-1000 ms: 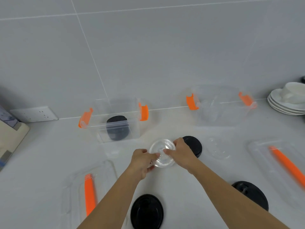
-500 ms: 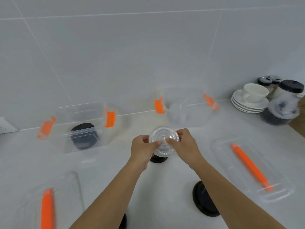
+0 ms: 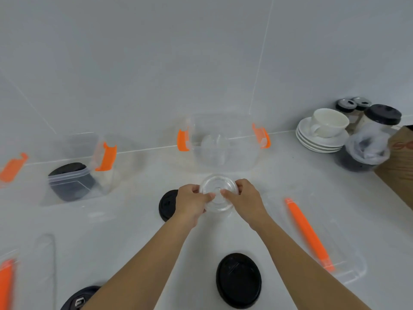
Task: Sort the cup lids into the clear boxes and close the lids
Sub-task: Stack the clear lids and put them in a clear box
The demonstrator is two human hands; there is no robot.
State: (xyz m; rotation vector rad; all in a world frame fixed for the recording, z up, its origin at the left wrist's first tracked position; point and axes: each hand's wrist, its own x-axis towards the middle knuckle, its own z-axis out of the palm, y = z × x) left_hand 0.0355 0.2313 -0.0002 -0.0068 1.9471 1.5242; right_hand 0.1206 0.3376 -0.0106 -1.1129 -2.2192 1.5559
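Note:
Both hands hold a clear cup lid [image 3: 218,192] above the counter: my left hand [image 3: 191,203] grips its left edge, my right hand [image 3: 242,198] its right edge. Just beyond it stands an open clear box [image 3: 223,144] with orange latches, clear lids inside. Another open clear box [image 3: 73,168] at the left holds black lids. Three black lids lie loose: one [image 3: 166,205] partly behind my left hand, one [image 3: 238,280] near the front, one [image 3: 76,298] at the bottom left.
A box cover with an orange strip [image 3: 312,240] lies at the right, another [image 3: 9,280] at the bottom left. Stacked saucers with a white cup [image 3: 325,130], jars [image 3: 368,139] and a brown box [image 3: 400,166] crowd the back right corner.
The view has swung right. Both hands have carried the clear lid up and toward the right-hand clear box.

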